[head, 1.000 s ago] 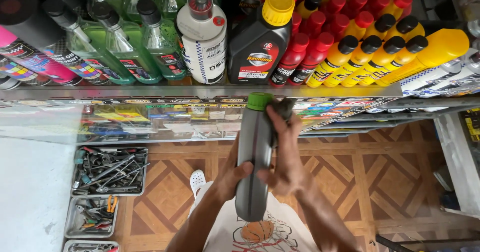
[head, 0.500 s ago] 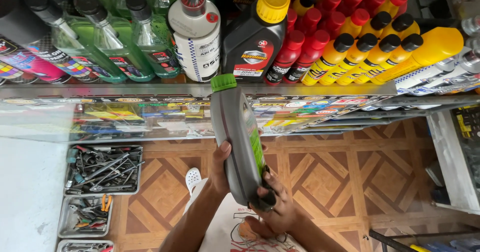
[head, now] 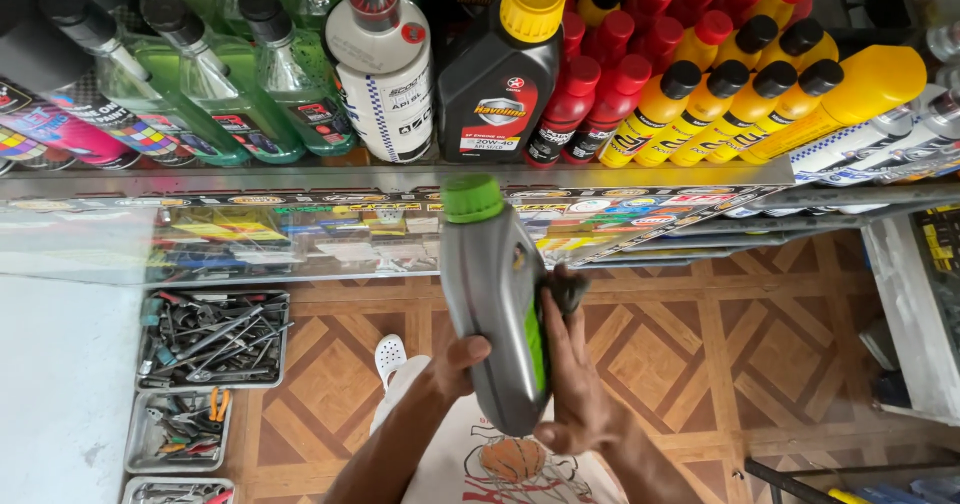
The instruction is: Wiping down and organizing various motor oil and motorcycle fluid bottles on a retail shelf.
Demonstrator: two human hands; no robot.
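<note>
I see a grey oil bottle with a green cap, closed. It stands nearly upright, cap tilted slightly left, just below the glass shelf.
</note>
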